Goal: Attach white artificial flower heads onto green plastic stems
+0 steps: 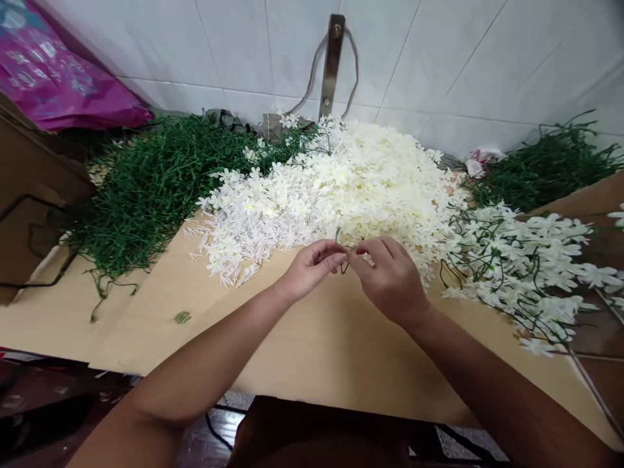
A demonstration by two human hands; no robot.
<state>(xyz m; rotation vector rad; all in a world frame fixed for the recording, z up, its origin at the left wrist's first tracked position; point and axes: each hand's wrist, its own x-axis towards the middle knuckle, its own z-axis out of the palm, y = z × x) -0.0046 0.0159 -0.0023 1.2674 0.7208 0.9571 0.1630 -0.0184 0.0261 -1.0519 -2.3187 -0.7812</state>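
My left hand (pixel 316 263) is closed in a pinch around a thin green artificial stem (pixel 338 234), whose tip sticks up above the fingers. Meeting it fingertip to fingertip, my right hand (pixel 390 273) is also closed; what its fingers pinch is mostly hidden, with a bit of white showing beside them. Both hands are above the table, just in front of a large heap of white artificial flower heads (pixel 380 175). White thin-stalked pieces (pixel 258 240) lie at the heap's left front. To the right, white flowers on green stems (pixel 531 260) are piled together.
A heap of green stems (pixel 151 182) lies at left, another green heap (pixel 546 166) at far right. Cardboard boxes (pixel 39 188) flank the table (pixel 292 364). A pink bag (pixel 73 84) sits back left. A metal bracket (pixel 332 65) is fixed to the tiled wall (pixel 234 45).
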